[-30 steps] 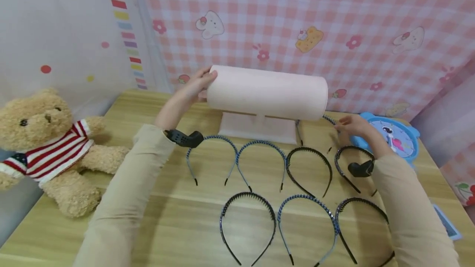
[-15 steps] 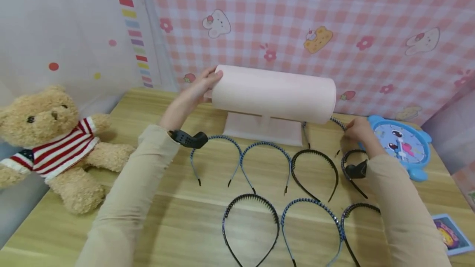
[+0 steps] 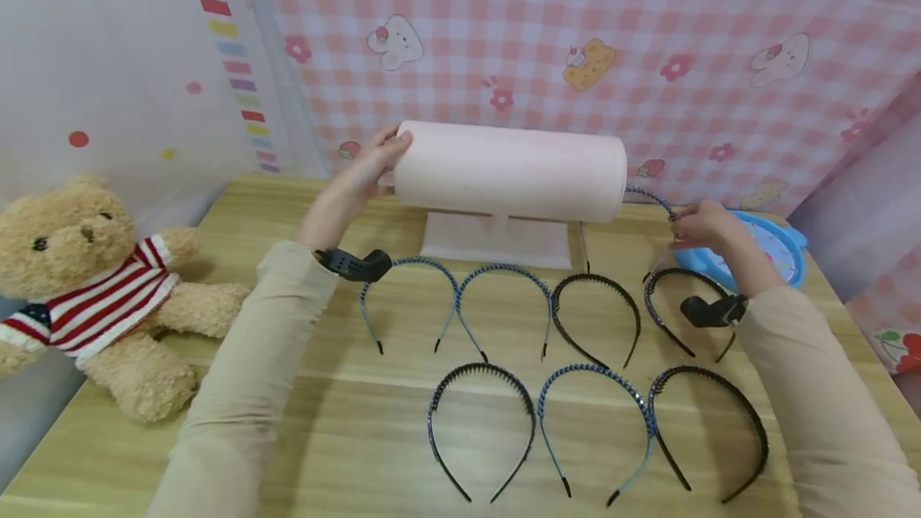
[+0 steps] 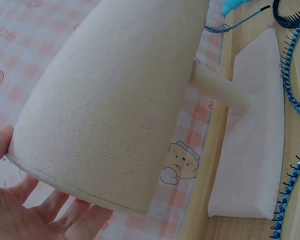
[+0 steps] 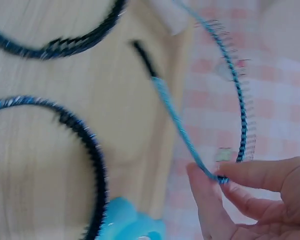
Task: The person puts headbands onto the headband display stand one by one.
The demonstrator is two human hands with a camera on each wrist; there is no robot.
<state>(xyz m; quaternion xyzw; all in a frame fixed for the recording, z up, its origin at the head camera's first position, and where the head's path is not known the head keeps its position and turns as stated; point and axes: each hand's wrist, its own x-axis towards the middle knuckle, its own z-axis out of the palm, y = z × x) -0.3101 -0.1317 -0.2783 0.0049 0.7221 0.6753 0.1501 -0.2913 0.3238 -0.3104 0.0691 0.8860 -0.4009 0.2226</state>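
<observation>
A pale pink display stand (image 3: pixel 511 170) with a padded horizontal roll stands at the back of the table. My left hand (image 3: pixel 363 170) grips the roll's left end, thumb on one side of the rim and fingers at the other in the left wrist view. My right hand (image 5: pixel 260 195) pinches a blue toothed headband (image 5: pixel 242 115) between thumb and fingers, partway along one arm. In the head view that headband stands raised beside the roll's right end, partly hidden behind it. Below the right wrist lies a dark headband (image 3: pixel 651 310).
Several blue and black headbands lie in two rows, including a black one (image 3: pixel 484 366) in front. A blue clock (image 3: pixel 773 250) sits behind the right hand. A teddy bear (image 3: pixel 122 294) sits at the left. A checked pink cloth (image 3: pixel 532 46) hangs behind the table (image 3: pixel 360 422).
My right hand has taken hold of the blue headband and raised it off the table beside the roll. My left hand stays on the roll's end. The head view has shifted slightly.
</observation>
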